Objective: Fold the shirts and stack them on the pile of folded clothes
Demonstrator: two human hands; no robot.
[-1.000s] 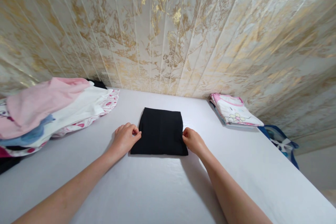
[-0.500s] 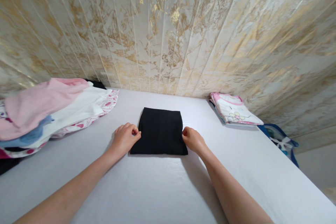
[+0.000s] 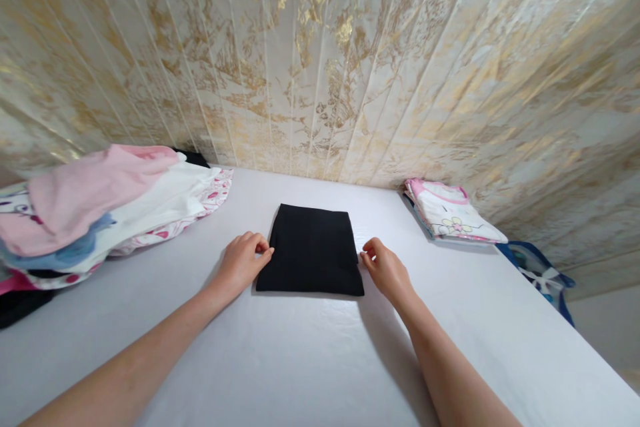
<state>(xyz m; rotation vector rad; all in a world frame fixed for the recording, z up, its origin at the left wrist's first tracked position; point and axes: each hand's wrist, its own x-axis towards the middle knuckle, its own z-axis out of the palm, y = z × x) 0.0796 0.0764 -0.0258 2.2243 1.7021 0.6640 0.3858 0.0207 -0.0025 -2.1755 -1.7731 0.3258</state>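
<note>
A folded black garment (image 3: 314, 252) lies flat on the white table in front of me, roughly square. At its left edge, my left hand (image 3: 246, 259) has thumb and forefinger pinched together on the cloth. My right hand (image 3: 386, 268) is just off the right edge, its fingers loosely curled and a little apart, with nothing visible in them. Near that hand, the layers at the garment's right side are slightly uneven.
To the left is a loose heap of clothes (image 3: 100, 197) in pink, white and blue. At the back right sits a stack of folded clothes (image 3: 453, 213), a flower print on top. Beyond the table's (image 3: 300, 360) right edge is a blue-trimmed bag (image 3: 543, 277). A gold-patterned curtain (image 3: 320, 67) hangs behind.
My right hand has let go of the garment's right edge and moved slightly right. My left hand stays at the left edge. The whole view has shifted a little.
</note>
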